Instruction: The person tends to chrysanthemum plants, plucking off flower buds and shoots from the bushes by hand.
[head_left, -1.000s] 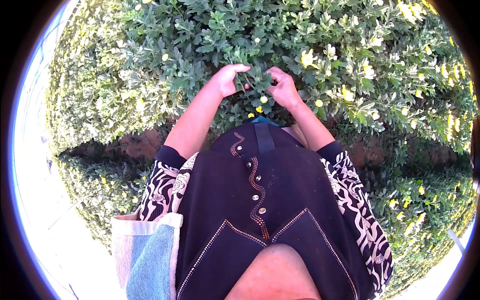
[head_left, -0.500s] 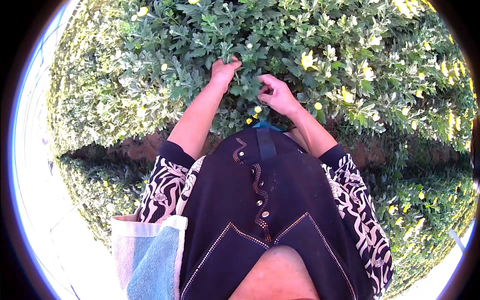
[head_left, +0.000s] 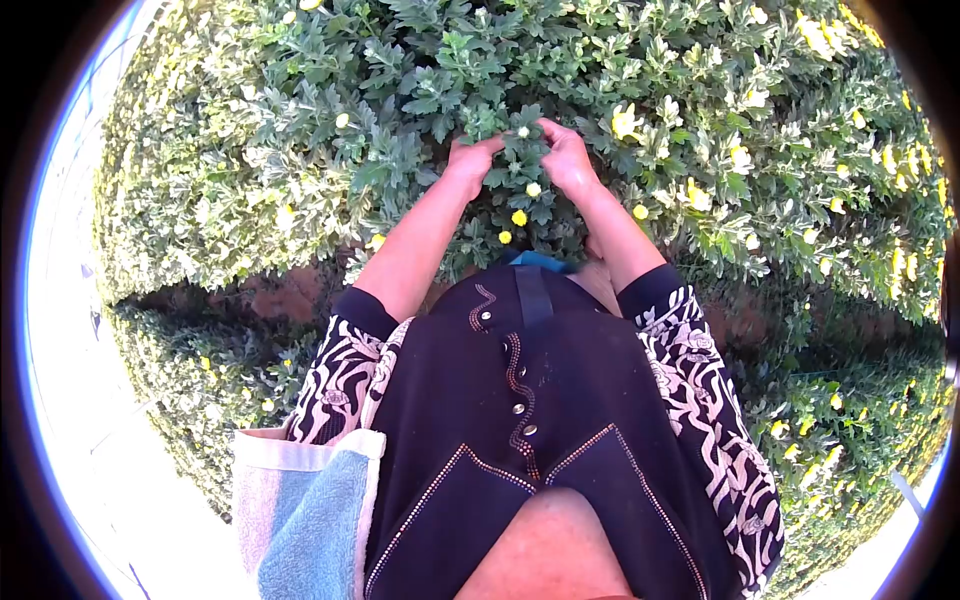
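Among dense chrysanthemum plants point(head_left: 440, 80) with lobed green leaves, both my hands work close together. My left hand point(head_left: 476, 162) is closed at a leafy chrysanthemum shoot point(head_left: 522, 160), its fingertips partly covered by leaves. On the other side of that shoot, my right hand point(head_left: 567, 160) has its fingers curled in against the foliage; what lies between the fingertips is hard to see. A pale bud point(head_left: 533, 189) shows between the wrists, with a small yellow flower point(head_left: 519, 217) just below it.
More yellow blooms point(head_left: 625, 122) dot the bed to the right. A dark furrow with reddish soil point(head_left: 290, 296) separates this bed from another planted row point(head_left: 210, 370) behind. A striped towel point(head_left: 310, 510) hangs by my left sleeve.
My left hand has moved right and slightly down. My right hand has shifted up and to the right, its fingers now against the foliage. The shoot between them is no longer blurred.
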